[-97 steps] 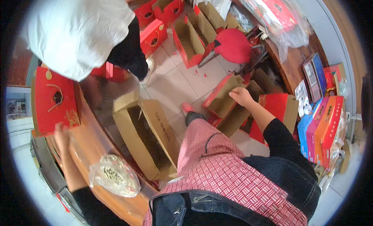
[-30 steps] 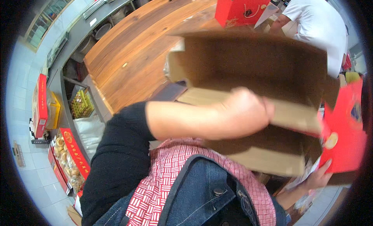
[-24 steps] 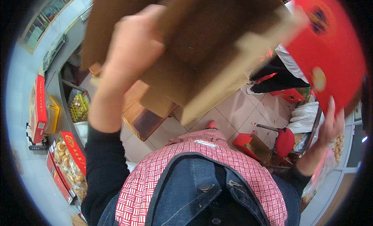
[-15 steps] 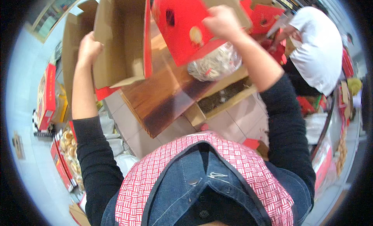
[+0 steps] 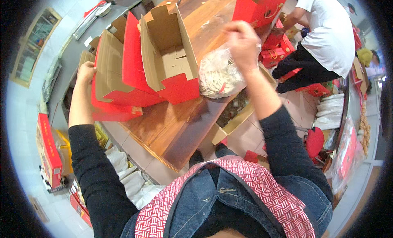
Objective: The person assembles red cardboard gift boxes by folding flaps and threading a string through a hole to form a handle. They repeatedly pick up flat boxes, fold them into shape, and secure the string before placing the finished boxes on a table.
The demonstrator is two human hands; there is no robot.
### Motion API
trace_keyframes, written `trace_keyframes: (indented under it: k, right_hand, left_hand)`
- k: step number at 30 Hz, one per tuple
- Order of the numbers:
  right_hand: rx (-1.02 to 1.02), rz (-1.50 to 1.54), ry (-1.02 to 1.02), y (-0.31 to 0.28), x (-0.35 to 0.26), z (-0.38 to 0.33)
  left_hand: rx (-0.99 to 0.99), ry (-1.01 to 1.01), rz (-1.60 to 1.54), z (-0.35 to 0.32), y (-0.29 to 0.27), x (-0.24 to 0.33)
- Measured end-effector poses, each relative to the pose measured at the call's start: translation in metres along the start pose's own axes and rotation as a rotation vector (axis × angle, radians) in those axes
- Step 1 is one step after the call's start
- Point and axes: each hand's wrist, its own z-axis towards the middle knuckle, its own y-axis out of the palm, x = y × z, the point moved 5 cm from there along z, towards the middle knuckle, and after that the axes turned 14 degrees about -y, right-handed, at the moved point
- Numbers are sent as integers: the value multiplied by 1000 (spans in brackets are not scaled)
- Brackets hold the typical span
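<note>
At the left end of the table, my left hand (image 5: 86, 72) is closed on the edge of a red cardboard box (image 5: 133, 99) with a brown inside and an open top. To the right of that box stands another open red box (image 5: 182, 90), its brown flaps upright and nothing inside. My right hand (image 5: 242, 47) is raised above a clear plastic bag (image 5: 221, 76) of pale cord loops. Motion smears its fingers, so their grip does not show. More brown flaps and a red panel crowd close to my left hand.
The wooden table (image 5: 163, 133) runs away from me. An open carton (image 5: 237, 119) sits below its right edge. At the right, a person in a white shirt (image 5: 329, 45) bends over red boxes (image 5: 274, 54). White sacks (image 5: 127, 172) and a red package (image 5: 48, 150) lie on the left.
The boxes that were held up have come down onto the table, standing side by side. My right hand has left the red box and moved over the bag. My left hand stays on a box edge.
</note>
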Motion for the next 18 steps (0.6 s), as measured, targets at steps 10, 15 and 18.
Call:
trace_keyframes:
  k: [10, 15, 18]
  right_hand:
    - [-592, -639, 759, -36, 238, -204]
    - [-748, -661, 760, 18, 278, -234]
    - [-879, -541, 894, 24, 269, -233]
  left_hand:
    - [220, 793, -237, -205, 60, 177]
    - [-154, 480, 306, -259, 218, 176]
    - [-105, 423, 510, -258, 225, 179]
